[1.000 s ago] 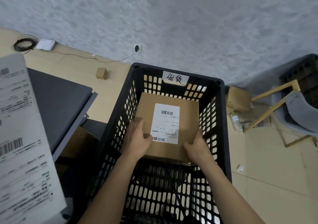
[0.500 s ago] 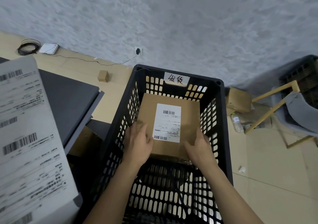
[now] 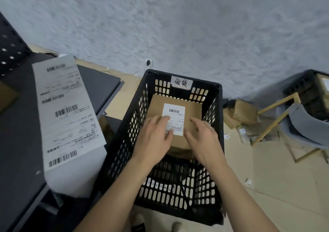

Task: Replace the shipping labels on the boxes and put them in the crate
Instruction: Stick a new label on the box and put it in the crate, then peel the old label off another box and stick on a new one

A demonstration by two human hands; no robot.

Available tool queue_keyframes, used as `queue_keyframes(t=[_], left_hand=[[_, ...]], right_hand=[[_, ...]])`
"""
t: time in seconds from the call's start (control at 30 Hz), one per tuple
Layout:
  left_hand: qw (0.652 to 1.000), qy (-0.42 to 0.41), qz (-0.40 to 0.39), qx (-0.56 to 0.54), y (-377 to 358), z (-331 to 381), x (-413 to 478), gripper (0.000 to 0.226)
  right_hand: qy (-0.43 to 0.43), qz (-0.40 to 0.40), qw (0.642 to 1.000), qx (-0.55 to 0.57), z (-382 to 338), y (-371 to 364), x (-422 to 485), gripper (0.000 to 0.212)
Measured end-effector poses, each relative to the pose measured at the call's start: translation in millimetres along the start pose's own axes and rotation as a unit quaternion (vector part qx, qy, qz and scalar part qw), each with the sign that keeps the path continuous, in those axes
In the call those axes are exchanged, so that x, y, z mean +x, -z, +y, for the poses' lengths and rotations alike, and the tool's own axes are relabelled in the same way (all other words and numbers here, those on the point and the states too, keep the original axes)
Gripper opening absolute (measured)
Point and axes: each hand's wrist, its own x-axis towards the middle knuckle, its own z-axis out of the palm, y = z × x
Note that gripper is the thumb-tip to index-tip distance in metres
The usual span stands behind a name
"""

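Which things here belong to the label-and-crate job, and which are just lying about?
Job in hand: box inside the crate; label on its top; strip of printed labels on the table; left hand and right hand over the box.

Lying about: bottle, crumpled cardboard and chair on the floor; wall socket.

Both hands let go of the sides of the brown cardboard box [image 3: 193, 110], which came to lie at the far end of the black perforated plastic crate [image 3: 220, 117]. The left hand [image 3: 153, 140] moved over the white shipping label [image 3: 176, 115]; the right hand [image 3: 203, 140] opened, fingers spread over the box top
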Motion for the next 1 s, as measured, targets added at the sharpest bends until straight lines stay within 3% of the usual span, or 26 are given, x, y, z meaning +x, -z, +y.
queue_keyframes(t=[0.23,0.47,0.83,1.0], left_hand=[[0.992,-0.002,0.093,0.08,39,52,-64,0.044],[0.97,0.059,0.19,0.138,69,84,-136,0.041],[0.879,0.239,0.304,0.279,150,68,-312,0.041],[0.835,0.296,0.349,0.305,188,57,-409,0.044]], right_hand=[[0.135,0.006,0.991,0.009,-16,43,-32,0.047],[0.272,-0.036,0.96,0.056,-51,70,-71,0.048],[0.479,-0.126,0.866,0.061,-166,34,-179,0.047],[0.533,-0.172,0.823,0.097,-227,9,-254,0.048]])
